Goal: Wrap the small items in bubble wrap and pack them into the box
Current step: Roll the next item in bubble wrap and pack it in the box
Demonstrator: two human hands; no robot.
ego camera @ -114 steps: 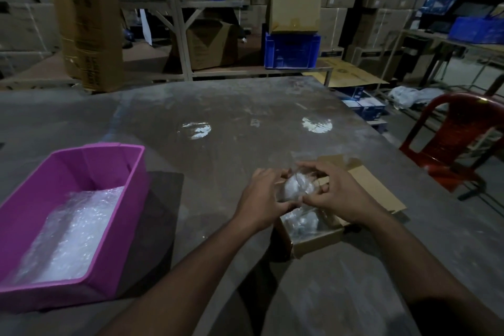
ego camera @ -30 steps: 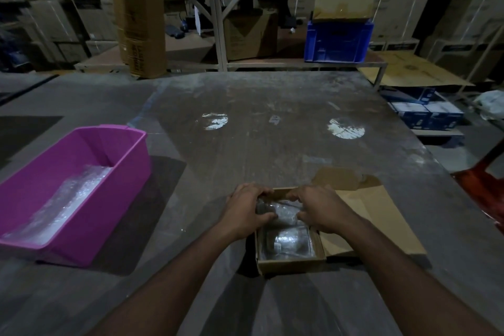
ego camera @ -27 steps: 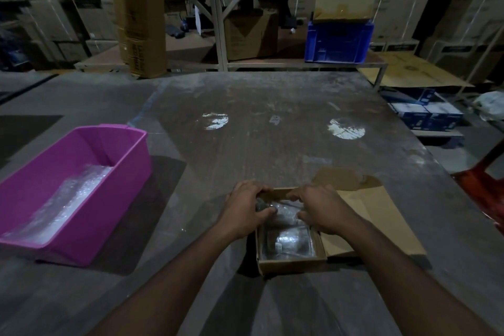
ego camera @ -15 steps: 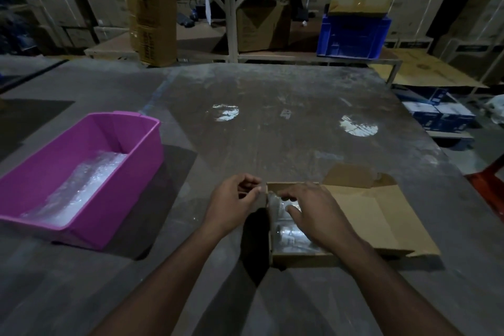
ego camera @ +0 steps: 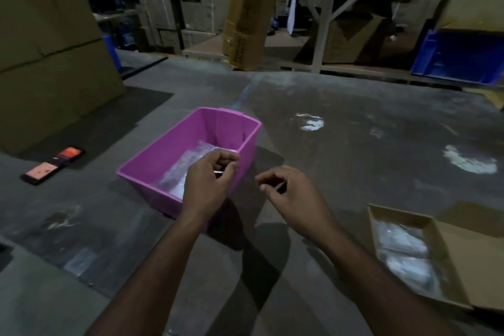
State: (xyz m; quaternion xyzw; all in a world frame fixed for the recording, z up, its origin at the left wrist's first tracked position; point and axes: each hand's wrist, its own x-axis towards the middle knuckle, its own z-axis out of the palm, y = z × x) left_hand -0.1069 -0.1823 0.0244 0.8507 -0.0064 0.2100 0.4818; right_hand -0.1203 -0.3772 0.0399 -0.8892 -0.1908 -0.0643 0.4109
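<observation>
Over the pink bin (ego camera: 174, 155) holding bubble wrap (ego camera: 188, 169), the left hand (ego camera: 207, 185) curls its grip (contents too blurred to tell). The right hand (ego camera: 294, 196) hangs loosely curled, empty. The cardboard box (ego camera: 425, 256), cut off at the desk (ego camera: 354, 144) edge, holds wrapped items (ego camera: 403, 251).

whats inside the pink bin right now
Clear bubble wrap lies on the floor of the pink bin. The left hand covers its near right corner, so anything there is hidden.

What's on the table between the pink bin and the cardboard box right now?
In the head view, only the right hand hovers over that stretch; between the pink bin and the cardboard box the table shows bare.
</observation>
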